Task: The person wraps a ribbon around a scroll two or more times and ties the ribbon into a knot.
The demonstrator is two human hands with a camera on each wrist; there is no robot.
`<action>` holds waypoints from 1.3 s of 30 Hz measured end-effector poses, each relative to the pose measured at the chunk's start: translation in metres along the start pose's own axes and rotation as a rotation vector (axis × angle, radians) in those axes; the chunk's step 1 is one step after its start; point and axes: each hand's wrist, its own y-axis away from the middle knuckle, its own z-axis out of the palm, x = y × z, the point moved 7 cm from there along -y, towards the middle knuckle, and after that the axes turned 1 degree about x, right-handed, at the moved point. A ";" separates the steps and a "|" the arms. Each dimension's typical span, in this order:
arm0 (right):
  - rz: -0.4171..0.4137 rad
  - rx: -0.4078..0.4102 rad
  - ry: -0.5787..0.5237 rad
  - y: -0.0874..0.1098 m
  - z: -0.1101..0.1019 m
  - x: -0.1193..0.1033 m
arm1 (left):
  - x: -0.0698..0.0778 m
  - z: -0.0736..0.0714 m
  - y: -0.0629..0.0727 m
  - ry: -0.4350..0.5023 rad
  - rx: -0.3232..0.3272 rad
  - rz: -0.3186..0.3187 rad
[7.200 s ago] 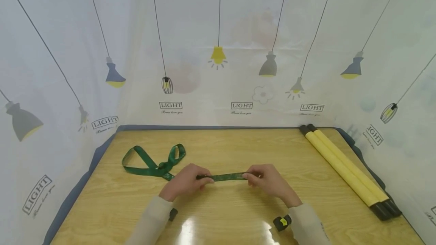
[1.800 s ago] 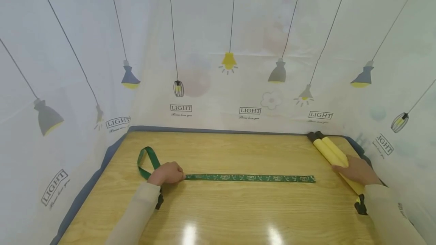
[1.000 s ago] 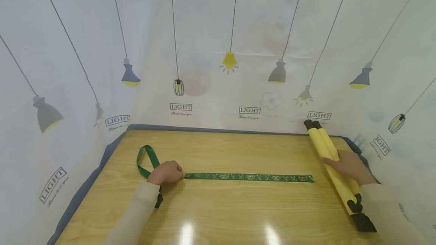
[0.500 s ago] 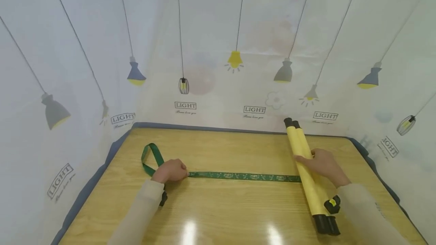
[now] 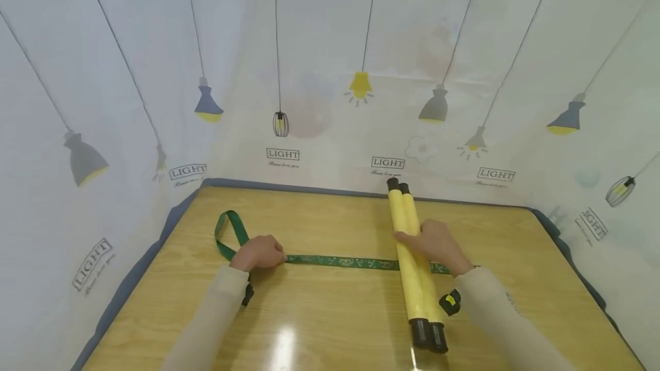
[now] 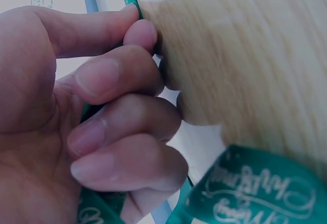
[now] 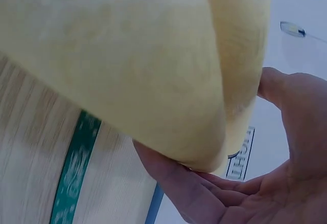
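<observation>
My left hand (image 5: 260, 252) pinches a green ribbon (image 5: 340, 260) between thumb and forefinger, its other fingers curled in. White lettering shows on the ribbon (image 6: 255, 183) in the left wrist view. A loop of it lies to the left of that hand, and a straight stretch runs right across the table. My right hand (image 5: 435, 245) grips two yellow tubes (image 5: 412, 279) with black ends, side by side, thumb on one side and fingers on the other. The tubes cross over the ribbon and hide part of it; they appear raised off the table.
The wooden table (image 5: 330, 314) reaches back to a pale curtain (image 5: 330, 33) printed with lamps, which also closes in both sides. A black strap piece with a yellow mark (image 5: 450, 301) is at my right wrist.
My right hand has taken hold of the yellow tubes at the right edge and carried them left over the ribbon. Before that, the ribbon was stretched out flat; my left hand keeps its pinch.
</observation>
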 end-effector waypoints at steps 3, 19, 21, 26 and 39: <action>-0.009 -0.001 -0.019 -0.002 0.012 -0.017 | 0.001 -0.001 0.001 -0.007 -0.006 0.005; 0.031 -0.031 0.039 -0.013 0.084 -0.069 | -0.001 -0.002 -0.001 -0.004 -0.019 0.013; 0.045 -0.026 0.061 -0.012 0.091 -0.070 | -0.001 -0.002 -0.001 -0.008 -0.018 0.013; 0.034 0.007 0.145 -0.010 0.100 -0.072 | 0.001 -0.003 0.000 -0.035 -0.014 0.011; 0.030 0.042 0.185 -0.008 0.104 -0.071 | 0.000 -0.003 0.001 -0.039 -0.015 -0.009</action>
